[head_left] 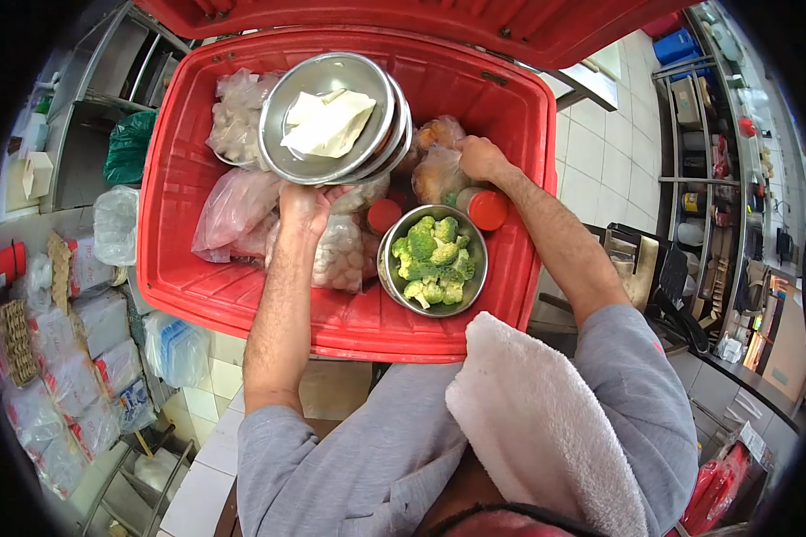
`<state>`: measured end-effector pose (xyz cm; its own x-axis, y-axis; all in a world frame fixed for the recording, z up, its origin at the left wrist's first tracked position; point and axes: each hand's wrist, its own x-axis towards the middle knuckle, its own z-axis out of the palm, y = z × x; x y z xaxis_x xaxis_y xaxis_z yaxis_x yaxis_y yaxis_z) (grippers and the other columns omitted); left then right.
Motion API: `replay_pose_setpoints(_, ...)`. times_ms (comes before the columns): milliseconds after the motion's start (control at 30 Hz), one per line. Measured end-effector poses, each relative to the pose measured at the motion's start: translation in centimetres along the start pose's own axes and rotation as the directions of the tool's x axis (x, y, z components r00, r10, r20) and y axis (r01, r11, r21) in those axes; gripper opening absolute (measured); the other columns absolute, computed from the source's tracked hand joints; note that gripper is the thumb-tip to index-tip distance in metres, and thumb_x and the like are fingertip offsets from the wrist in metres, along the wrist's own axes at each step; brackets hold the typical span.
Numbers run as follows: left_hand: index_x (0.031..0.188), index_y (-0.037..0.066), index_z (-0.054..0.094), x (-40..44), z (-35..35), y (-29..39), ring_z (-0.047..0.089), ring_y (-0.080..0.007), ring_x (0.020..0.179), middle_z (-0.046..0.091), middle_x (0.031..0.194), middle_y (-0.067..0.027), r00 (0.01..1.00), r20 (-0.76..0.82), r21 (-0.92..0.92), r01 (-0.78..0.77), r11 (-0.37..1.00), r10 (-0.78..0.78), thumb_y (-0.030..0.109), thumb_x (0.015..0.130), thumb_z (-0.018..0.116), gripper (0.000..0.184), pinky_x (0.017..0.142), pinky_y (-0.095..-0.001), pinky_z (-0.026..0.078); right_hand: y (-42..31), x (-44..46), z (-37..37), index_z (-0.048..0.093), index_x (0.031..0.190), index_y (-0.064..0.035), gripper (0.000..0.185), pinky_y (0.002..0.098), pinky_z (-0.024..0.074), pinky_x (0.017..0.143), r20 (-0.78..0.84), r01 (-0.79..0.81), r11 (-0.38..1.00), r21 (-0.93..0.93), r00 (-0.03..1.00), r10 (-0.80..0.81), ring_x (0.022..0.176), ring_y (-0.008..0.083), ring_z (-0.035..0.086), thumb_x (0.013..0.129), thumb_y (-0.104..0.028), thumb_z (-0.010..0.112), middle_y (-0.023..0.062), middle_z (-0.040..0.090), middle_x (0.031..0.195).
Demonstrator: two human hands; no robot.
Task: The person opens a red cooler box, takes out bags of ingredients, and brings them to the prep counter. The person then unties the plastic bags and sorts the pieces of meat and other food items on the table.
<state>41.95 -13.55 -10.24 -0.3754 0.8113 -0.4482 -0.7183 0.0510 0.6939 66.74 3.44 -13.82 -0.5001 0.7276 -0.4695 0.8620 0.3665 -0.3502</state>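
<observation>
My left hand (pixel 306 208) is under the near rim of a stack of metal bowls (pixel 282 148), gripping it. White pieces of food (pixel 330 123) lie in the top bowl. My right hand (pixel 485 161) is closed on the top of a clear plastic bag (pixel 439 174) with orange-brown contents. Below it stand a jar with a red lid (pixel 489 210) and a metal bowl of broccoli florets (pixel 436 259). Another red lid (pixel 384 215) shows between the bowls. A bag of round pale pieces (pixel 338 255) lies by my left wrist.
Everything sits inside a red cooler box (pixel 175 224) with its lid (pixel 403 22) raised at the back. Pinkish bags (pixel 235 210) lie on its left side. Wrapped packs (pixel 72 367) are stacked at left, and a shelving rack (pixel 694 152) stands at right. A white towel (pixel 537 412) hangs in front of me.
</observation>
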Motion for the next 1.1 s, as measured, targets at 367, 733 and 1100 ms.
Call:
replay_pose_setpoints(367, 0.123, 0.001, 0.044, 0.4, -0.6, 0.8, 0.058, -0.0297, 0.097, 0.055, 0.115, -0.0160, 0.998, 0.055, 0.037, -0.031, 0.999, 0.028, 0.025, 0.091, 0.046, 0.039, 0.075, -0.0410, 0.053, -1.9, -2.7, 1.1, 0.059, 0.092, -0.0014, 0.022, 0.0488, 0.0465, 0.082, -0.121, 0.048, 0.999, 0.021, 0.992, -0.045, 0.092, 0.0415, 0.057, 0.075, -0.005, 0.045, 0.0258, 0.060, 0.094)
replay_pose_setpoints(733, 0.116, -0.002, 0.046, 2.5, 1.0, -1.3, 0.063, -0.0284, 0.076, 0.059, 0.101, -0.0181, 1.000, 0.009, 0.047, -0.004, 0.999, 0.004, 0.014, 0.093, 0.039, 0.029, 0.061, -0.0396, 0.056, -2.2, -6.7, 0.2, 0.057, 0.090, -0.0012, 0.016, 0.0492, 0.0463, 0.075, -0.500, -0.009, 0.983, 0.185, 0.860, 0.102, 0.087, 0.0418, 0.057, 0.081, -0.010, 0.047, 0.0247, 0.056, 0.094)
replay_pose_setpoints(1100, 0.115, 0.002, 0.048, 6.4, 2.2, -5.9, 0.063, -0.0256, 0.080, 0.060, 0.101, -0.0155, 0.984, 0.014, 0.126, 0.174, 0.977, -0.178, 0.016, 0.094, 0.033, 0.029, 0.059, -0.0359, 0.058, -2.9, -10.5, 0.7, 0.055, 0.085, -0.0032, 0.015, 0.0467, 0.0462, 0.067, -0.714, 0.147, 0.946, 0.289, 0.692, 0.111, 0.080, 0.0388, 0.055, 0.072, 0.002, 0.050, 0.0166, 0.052, 0.086)
